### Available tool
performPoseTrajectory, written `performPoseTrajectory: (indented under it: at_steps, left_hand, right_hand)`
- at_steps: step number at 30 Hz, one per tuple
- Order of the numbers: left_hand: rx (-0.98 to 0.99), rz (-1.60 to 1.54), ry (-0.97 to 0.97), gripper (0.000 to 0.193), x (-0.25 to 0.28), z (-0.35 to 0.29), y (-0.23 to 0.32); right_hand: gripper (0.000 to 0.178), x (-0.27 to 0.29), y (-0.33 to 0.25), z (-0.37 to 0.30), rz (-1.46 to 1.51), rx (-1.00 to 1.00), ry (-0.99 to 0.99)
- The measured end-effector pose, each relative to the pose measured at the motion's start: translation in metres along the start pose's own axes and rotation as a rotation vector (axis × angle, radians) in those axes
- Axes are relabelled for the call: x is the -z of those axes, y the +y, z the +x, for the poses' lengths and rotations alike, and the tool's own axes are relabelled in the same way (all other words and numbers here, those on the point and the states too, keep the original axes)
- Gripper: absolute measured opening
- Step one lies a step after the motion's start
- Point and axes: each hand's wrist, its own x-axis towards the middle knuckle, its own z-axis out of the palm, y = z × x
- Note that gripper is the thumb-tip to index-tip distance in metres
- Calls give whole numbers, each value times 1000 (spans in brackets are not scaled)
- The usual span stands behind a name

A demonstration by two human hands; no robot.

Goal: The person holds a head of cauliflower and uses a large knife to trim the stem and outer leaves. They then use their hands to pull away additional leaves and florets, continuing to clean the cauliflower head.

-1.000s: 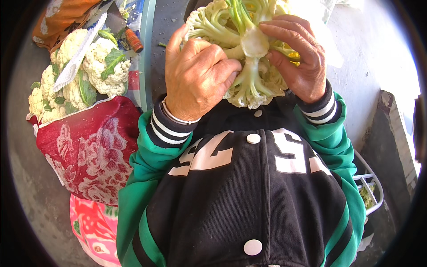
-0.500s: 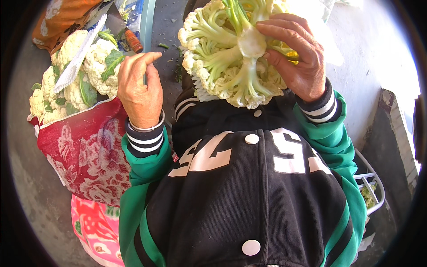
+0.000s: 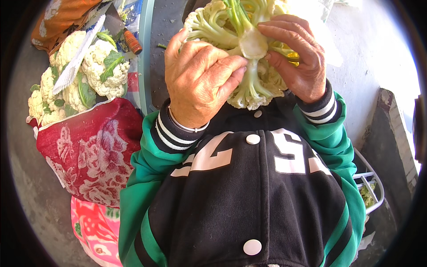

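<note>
A large cauliflower (image 3: 252,82) is turned with its cut stem towards me, its pale branches fanning out to white florets. My right hand (image 3: 298,55) grips it from the right, fingertips and thumb around the stem. My left hand (image 3: 200,80) lies over its left side with the fingers curled. The left thumb and forefinger are pinched together against a branch beside the stem. What else the left fingers touch is hidden behind that hand.
At the left, several cauliflowers (image 3: 100,66) with green leaves lie above a red flowered cloth (image 3: 89,147), a white crinkled strip (image 3: 80,55) over them. Beyond is a knife (image 3: 132,41) with a wooden handle. A pale plastic basket (image 3: 371,178) stands at the right.
My left hand has moved right, from beside the heap of cauliflowers onto the held cauliflower, and its fingers have closed there. The right hand and the cauliflower have barely moved.
</note>
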Motion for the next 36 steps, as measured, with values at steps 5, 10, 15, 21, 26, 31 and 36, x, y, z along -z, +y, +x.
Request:
performPoseTrajectory:
  at_steps: [5, 10, 15, 21, 26, 31, 36]
  left_hand:
    - [-37, 62, 30, 18, -2, 5, 2]
    - [-29, 89, 88, 17, -12, 3, 0]
    - [9, 77, 102, 17, -16, 0, -1]
    - [154, 254, 196, 9, 8, -13, -21]
    - [443, 337, 102, 6, 33, -42, -54]
    - [676, 364, -207, 5, 51, -66, -70]
    - [587, 112, 70, 7, 36, -55, -58]
  right_hand:
    - [44, 2, 1, -4, 10, -27, -31]
    - [46, 2, -2, -4, -10, -37, -34]
    - [46, 3, -3, -4, -9, -35, -41]
    - [40, 6, -1, -6, 83, -35, 33]
    - [23, 25, -15, -22, 111, -187, 159]
    - [7, 33, -51, -33, 211, -680, -115]
    - [11, 18, -54, -42, 189, -675, -226]
